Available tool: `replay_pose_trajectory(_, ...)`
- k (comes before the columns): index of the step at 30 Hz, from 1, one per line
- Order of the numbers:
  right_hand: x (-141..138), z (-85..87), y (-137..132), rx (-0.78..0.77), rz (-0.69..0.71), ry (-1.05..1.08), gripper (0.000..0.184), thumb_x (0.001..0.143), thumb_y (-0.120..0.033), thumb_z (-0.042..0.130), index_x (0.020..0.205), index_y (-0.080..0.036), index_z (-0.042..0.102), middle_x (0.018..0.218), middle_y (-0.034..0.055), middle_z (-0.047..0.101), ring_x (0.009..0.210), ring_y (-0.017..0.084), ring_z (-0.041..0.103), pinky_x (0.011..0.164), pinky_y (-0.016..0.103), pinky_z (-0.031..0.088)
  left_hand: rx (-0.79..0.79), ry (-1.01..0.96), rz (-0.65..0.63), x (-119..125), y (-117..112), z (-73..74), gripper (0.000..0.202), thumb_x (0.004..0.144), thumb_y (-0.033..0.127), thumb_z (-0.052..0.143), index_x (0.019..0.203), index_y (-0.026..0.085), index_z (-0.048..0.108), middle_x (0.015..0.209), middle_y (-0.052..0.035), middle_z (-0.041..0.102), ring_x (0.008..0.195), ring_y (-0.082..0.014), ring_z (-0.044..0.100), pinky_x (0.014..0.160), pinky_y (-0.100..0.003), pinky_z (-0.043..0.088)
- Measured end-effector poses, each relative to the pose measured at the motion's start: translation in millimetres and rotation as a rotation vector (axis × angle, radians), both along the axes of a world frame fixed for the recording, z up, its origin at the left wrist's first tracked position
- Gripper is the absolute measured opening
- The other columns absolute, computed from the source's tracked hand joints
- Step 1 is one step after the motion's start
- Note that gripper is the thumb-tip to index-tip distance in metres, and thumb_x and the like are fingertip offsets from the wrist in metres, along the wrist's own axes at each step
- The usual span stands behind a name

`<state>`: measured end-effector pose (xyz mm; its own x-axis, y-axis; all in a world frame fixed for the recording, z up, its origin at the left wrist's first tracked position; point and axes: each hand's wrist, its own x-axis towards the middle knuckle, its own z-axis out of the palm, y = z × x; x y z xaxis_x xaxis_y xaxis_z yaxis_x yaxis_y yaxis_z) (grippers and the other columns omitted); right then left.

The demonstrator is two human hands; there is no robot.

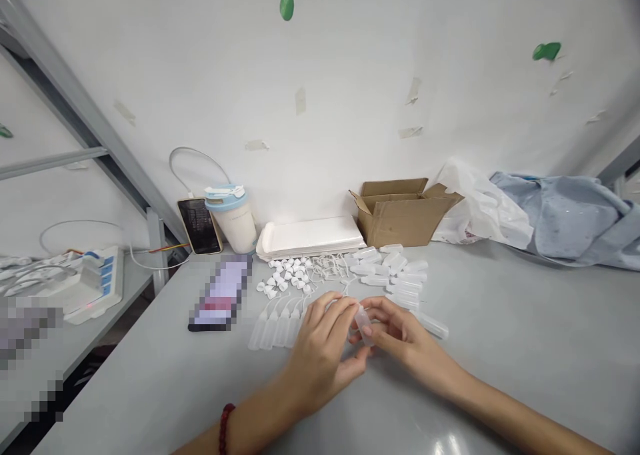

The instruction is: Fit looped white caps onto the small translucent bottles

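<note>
My right hand (405, 331) grips a small translucent plastic tube (364, 326) between thumb and fingers, tilted just above the grey table. Bent over the tube's upper end are the fingers of my left hand (323, 338); they are pinched together, and what lies between them is hidden. Just left of this hand, several tubes with thin white cords (273, 328) lie side by side, partly covered by it. Beyond the hands are a pile of small white caps (285, 275), a tangle of white cords (327, 267) and a heap of loose translucent tubes (400, 278).
A phone (223, 295) lies flat on the left; another phone (200, 225) leans by a blue-lidded cup (233, 221). Along the wall stand a white stack (315, 235), an open cardboard box (405, 218), a plastic bag (483, 208) and blue cloth (575, 215). A power strip (107, 285) sits far left.
</note>
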<state>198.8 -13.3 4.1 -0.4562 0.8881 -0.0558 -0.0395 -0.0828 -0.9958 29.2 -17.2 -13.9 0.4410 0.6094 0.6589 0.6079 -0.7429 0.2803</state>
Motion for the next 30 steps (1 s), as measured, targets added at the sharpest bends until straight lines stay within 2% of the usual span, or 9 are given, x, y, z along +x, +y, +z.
replay_pose_trajectory(5,1,-4.0,3,0.083,-0.069,-0.224,0.026,0.082,-0.039,0.053,0.097,-0.017,0.053,0.085,0.0038,0.061,0.064,0.014,0.058,0.056,0.026,0.046,-0.018,0.059,-0.023,3,1,1.4,0.043,0.07,0.011,0.056,0.113,0.011,0.049,0.107,-0.0117,0.059,0.105,-0.0282,0.048,0.088,-0.045,0.045)
replay_pose_trajectory(9,3,-8.5,4,0.318,-0.163,-0.481,0.017,0.083,-0.032,0.051,0.092,-0.019,0.058,0.09,0.0049,0.062,0.073,0.017,0.058,0.058,0.028,0.044,-0.085,0.156,-0.045,0,2,4.9,0.047,0.067,0.012,0.057,0.113,0.011,0.048,0.107,-0.0118,0.058,0.103,-0.029,0.047,0.087,-0.046,0.043)
replay_pose_trajectory(13,4,-12.4,5,0.453,-0.178,-0.58,0.016,0.082,-0.026,0.049,0.094,-0.021,0.06,0.088,0.0048,0.062,0.07,0.018,0.057,0.061,0.031,0.045,-0.175,0.206,-0.06,-3,5,3.9,0.047,0.067,0.012,0.057,0.113,0.013,0.049,0.107,-0.0104,0.057,0.105,-0.0286,0.045,0.089,-0.046,0.041)
replay_pose_trajectory(19,5,-17.1,7,0.481,-0.13,-0.619,0.018,0.08,-0.018,0.049,0.095,-0.019,0.06,0.09,0.005,0.063,0.071,0.017,0.058,0.066,0.032,0.047,-0.242,0.201,-0.046,-3,5,1.3,0.043,0.068,0.011,0.055,0.111,0.014,0.05,0.106,-0.0092,0.058,0.106,-0.0277,0.044,0.09,-0.045,0.042)
replay_pose_trajectory(24,4,-19.4,9,0.5,-0.114,-0.648,0.018,0.081,-0.018,0.048,0.095,-0.019,0.06,0.088,0.0063,0.064,0.071,0.019,0.059,0.066,0.035,0.048,-0.241,0.246,-0.019,-4,4,1.9,0.039,0.074,0.01,0.05,0.113,0.014,0.05,0.113,-0.0111,0.056,0.112,-0.0289,0.042,0.092,-0.048,0.041)
replay_pose_trajectory(26,5,-15.2,5,0.58,-0.147,-0.611,0.02,0.083,-0.02,0.048,0.1,-0.019,0.059,0.091,0.0086,0.063,0.071,0.02,0.059,0.066,0.037,0.049,-0.232,0.256,-0.009,-6,4,2.6,0.039,0.075,0.01,0.049,0.114,0.013,0.05,0.115,-0.0119,0.055,0.114,-0.0296,0.04,0.093,-0.05,0.04)
replay_pose_trajectory(28,11,-5.7,-7,0.657,-0.191,-0.497,0.026,0.084,-0.022,0.048,0.109,-0.022,0.057,0.098,0.0106,0.062,0.079,0.023,0.06,0.073,0.041,0.05,-0.218,0.245,0.008,-8,4,3.4,0.038,0.077,0.01,0.047,0.114,0.013,0.051,0.118,-0.0123,0.054,0.116,-0.0303,0.039,0.093,-0.051,0.04)
replay_pose_trajectory(29,16,0.7,-17,0.665,-0.208,-0.417,0.03,0.083,-0.023,0.051,0.113,-0.026,0.056,0.101,0.0102,0.062,0.088,0.025,0.06,0.079,0.043,0.048,-0.214,0.229,0.021,-10,4,3.8,0.036,0.078,0.01,0.046,0.114,0.014,0.052,0.118,-0.0122,0.054,0.116,-0.0302,0.039,0.092,-0.052,0.04)
replay_pose_trajectory(30,22,7.8,-29,0.587,-0.2,-0.354,0.034,0.082,-0.025,0.054,0.115,-0.03,0.055,0.105,0.0092,0.062,0.097,0.028,0.058,0.087,0.046,0.045,-0.211,0.206,0.036,-11,5,4.2,0.034,0.079,0.01,0.045,0.112,0.014,0.053,0.117,-0.012,0.054,0.115,-0.0297,0.04,0.092,-0.052,0.04)
